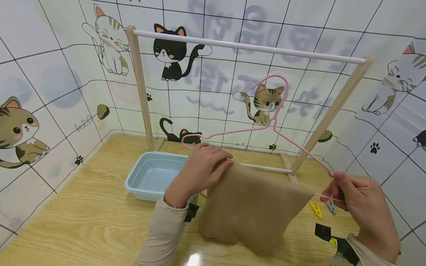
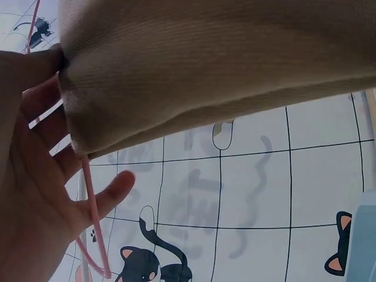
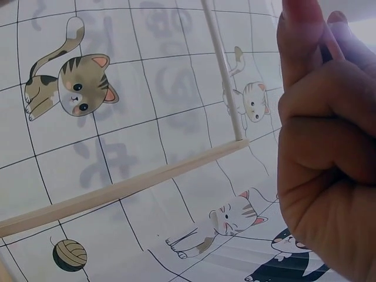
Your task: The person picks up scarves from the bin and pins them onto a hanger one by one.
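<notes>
A brown cloth [image 1: 256,203] hangs folded over the bottom bar of a pink clothes hanger [image 1: 237,130]. My left hand [image 1: 204,164] pinches the cloth's upper left corner. In the left wrist view, that hand [image 2: 38,164] has its fingers at the edge of the cloth [image 2: 205,64], with the pink hanger wire [image 2: 92,200] running past the palm. The hanger's right end is gripped by my right hand [image 1: 362,199], fingers curled round the wire. The hanger's hook points upward. In the right wrist view, the right hand [image 3: 329,147] hides most of the wire.
Behind the hanger stands a wooden rack with a white top rail [image 1: 246,46]. A light blue basin [image 1: 131,181] sits at its left foot, partly behind my left arm. A yellow clip [image 1: 315,210] and a grey clip [image 1: 330,206] lie near my right hand on the wooden table [image 1: 76,207].
</notes>
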A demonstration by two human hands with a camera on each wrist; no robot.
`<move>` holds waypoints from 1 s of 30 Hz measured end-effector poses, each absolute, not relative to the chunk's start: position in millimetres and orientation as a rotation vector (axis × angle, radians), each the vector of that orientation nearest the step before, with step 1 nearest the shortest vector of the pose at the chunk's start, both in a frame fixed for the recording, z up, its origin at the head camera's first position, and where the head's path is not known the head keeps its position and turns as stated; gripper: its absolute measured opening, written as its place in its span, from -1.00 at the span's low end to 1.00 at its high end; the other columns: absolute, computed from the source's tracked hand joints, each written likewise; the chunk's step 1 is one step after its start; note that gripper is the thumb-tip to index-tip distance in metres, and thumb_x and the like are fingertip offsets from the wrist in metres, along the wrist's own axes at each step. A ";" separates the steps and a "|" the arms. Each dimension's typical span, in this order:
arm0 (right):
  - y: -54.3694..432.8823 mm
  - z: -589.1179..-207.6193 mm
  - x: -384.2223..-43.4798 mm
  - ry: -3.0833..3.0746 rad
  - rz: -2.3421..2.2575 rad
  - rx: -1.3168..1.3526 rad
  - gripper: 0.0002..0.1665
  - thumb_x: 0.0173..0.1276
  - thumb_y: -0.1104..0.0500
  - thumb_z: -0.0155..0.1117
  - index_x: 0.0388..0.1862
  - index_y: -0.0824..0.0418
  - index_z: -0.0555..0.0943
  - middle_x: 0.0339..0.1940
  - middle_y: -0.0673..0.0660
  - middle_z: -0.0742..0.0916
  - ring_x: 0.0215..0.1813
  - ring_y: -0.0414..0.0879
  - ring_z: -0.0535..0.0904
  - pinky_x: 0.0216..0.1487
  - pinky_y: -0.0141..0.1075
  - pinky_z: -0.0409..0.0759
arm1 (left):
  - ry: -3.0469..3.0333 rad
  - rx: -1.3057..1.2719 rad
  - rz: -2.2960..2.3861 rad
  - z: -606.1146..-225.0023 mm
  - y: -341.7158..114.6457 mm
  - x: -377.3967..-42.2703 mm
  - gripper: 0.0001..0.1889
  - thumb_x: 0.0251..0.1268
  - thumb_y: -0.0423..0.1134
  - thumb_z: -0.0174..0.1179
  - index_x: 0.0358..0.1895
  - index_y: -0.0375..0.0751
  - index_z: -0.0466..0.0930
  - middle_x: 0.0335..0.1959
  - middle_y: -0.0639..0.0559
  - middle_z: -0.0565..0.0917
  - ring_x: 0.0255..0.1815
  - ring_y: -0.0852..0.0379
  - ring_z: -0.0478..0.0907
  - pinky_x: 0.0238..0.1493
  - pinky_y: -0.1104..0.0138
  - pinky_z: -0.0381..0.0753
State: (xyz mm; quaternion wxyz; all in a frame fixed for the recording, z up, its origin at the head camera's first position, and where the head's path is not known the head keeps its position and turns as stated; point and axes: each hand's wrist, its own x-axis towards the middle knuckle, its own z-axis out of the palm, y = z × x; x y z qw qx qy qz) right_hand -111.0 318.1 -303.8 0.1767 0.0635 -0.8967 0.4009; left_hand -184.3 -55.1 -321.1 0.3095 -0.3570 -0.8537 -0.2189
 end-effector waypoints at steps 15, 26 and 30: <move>302.1 -301.8 -112.6 -2.419 1.148 0.204 -0.41 0.66 0.16 -0.01 -0.68 0.31 0.41 -0.63 -0.04 0.63 -0.71 -0.06 0.33 -0.71 -0.25 0.25 | -2.145 -1.036 -0.463 -326.5 -16.6 -174.6 -0.65 0.34 0.16 0.32 0.00 0.03 0.75 -0.13 0.20 0.76 0.01 0.13 0.65 0.24 0.13 0.48; 299.2 -301.7 -113.3 -2.407 1.159 0.199 -0.42 0.66 0.14 0.01 -0.66 0.29 0.52 -0.63 0.00 0.62 -0.71 -0.06 0.32 -0.70 -0.25 0.27 | -2.174 -1.023 -0.354 -332.2 -7.0 -173.6 -0.75 0.46 0.13 0.19 -0.22 0.10 0.70 -0.32 0.23 0.67 -0.19 0.21 0.61 -0.08 0.28 0.48; 298.8 -301.5 -113.6 -2.410 1.158 0.185 -0.40 0.66 0.12 0.01 -0.67 0.28 0.51 -0.63 0.01 0.62 -0.72 -0.06 0.32 -0.71 -0.24 0.26 | -2.204 -1.011 -0.446 -330.9 -13.4 -174.8 -0.73 0.46 0.15 0.18 -0.18 0.10 0.71 -0.26 0.25 0.69 -0.14 0.20 0.61 0.03 0.24 0.49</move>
